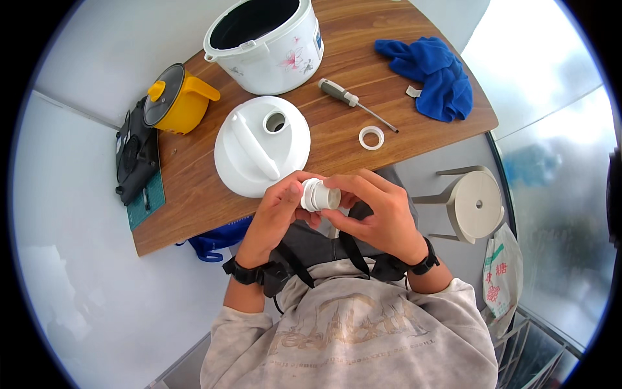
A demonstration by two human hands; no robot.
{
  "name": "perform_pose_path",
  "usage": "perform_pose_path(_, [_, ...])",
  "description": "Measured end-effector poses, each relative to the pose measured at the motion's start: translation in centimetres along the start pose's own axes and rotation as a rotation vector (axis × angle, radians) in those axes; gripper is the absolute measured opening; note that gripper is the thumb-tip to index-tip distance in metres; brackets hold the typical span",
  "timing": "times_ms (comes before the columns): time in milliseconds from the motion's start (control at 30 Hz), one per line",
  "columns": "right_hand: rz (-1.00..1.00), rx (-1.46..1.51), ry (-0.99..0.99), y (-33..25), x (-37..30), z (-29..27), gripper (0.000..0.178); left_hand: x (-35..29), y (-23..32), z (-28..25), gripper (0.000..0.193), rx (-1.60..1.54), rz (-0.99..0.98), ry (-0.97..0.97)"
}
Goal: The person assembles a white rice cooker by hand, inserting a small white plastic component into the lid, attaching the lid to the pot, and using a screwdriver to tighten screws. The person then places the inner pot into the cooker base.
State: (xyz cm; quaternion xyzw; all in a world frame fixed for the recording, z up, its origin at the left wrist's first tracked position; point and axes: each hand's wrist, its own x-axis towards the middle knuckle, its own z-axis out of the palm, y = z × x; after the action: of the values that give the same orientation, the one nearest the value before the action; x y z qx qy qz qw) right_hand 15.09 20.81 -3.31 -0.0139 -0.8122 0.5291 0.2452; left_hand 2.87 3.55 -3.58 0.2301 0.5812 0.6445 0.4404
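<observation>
Between my two hands, just off the table's near edge, is a small white cylindrical plastic piece with a ridged collar, perhaps a steam valve. My left hand is closed around its collar end. The fingers of my right hand grip its other end from the right. A white rice cooker lid with a long handle and a round hole lies just beyond my left hand. Farther right on the table rest a white ring and a flat-blade screwdriver with a grey-green handle.
The white flower-patterned rice cooker body stands open at the back. At left are a yellow pot, a black device and a green mat. A blue cloth lies at far right; a stool stands beside the table.
</observation>
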Motion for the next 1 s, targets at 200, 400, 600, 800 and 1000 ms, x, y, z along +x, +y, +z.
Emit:
perform_pose_path(200, [-0.013, 0.037, 0.014, 0.1, 0.0, -0.1, 0.039, 0.0, 0.1, 0.2, 0.061, -0.004, -0.007, -0.006])
perform_pose_path(400, [0.083, 0.055, -0.001, 0.0, -0.1, -0.4, 0.037, 0.2, -0.1, 0.2, 0.071, 0.025, -0.024, -0.025])
perform_pose_path(600, [0.069, 0.028, 0.017, 0.5, -0.3, -0.5, 0.035, 0.4, -0.1, 0.7, 0.078, 0.076, -0.027, -0.003])
perform_pose_path(800, [0.041, 0.024, 0.006, 0.2, -0.3, -0.5, 0.036, 0.5, -0.2, 0.5, 0.075, 0.042, -0.027, -0.023])
perform_pose_path(1000, [-0.015, -0.030, -0.035, 0.2, -0.4, -0.6, 0.041, 0.4, -0.5, 0.1, 0.073, -0.004, -0.062, -0.017])
